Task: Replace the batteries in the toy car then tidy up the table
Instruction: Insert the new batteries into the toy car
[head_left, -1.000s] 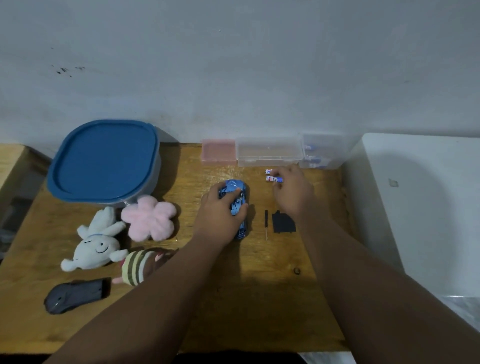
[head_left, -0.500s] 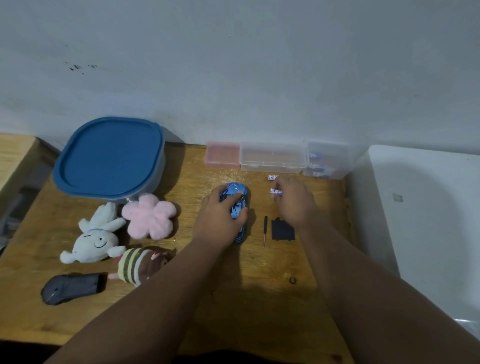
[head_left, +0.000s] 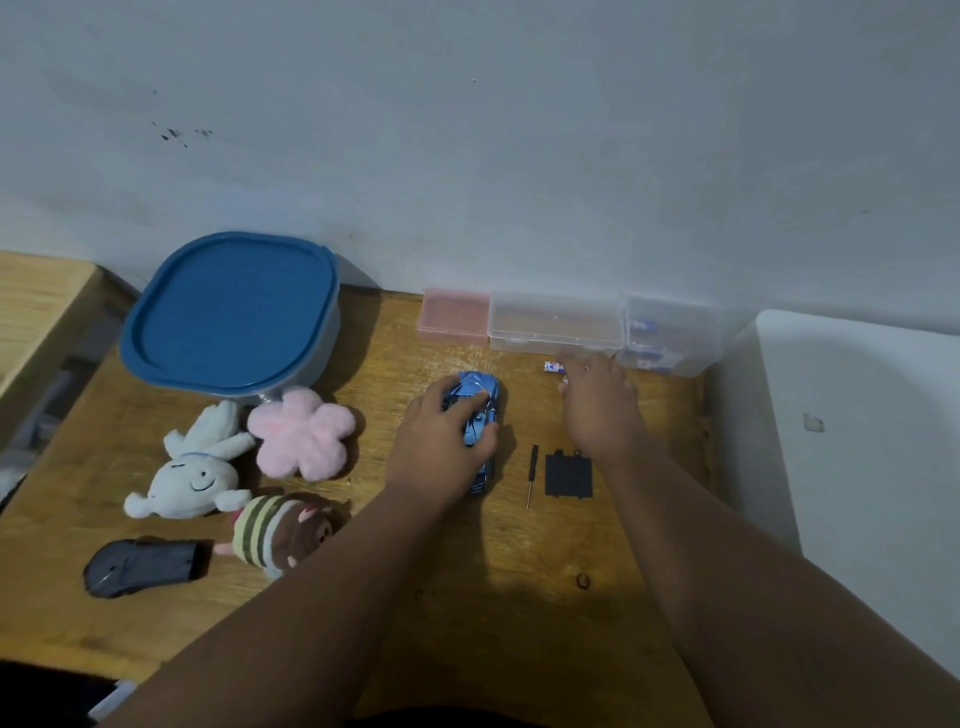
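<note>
Blue toy car (head_left: 475, 410): mid worktop (head_left: 467, 582), long axis near-to-far, clasped from above by the left hand (head_left: 441, 447).
Battery (head_left: 554, 367): one clearly seen, lying left-to-right, at the right hand's far-left fingertips.
Right hand (head_left: 600, 405): nearer the battery, fingers curled down; perhaps pinching a second, cannot tell.
Counts: one screwdriver (head_left: 531, 474), one black cover (head_left: 568, 474), three far boxes, three plush toys.
</note>
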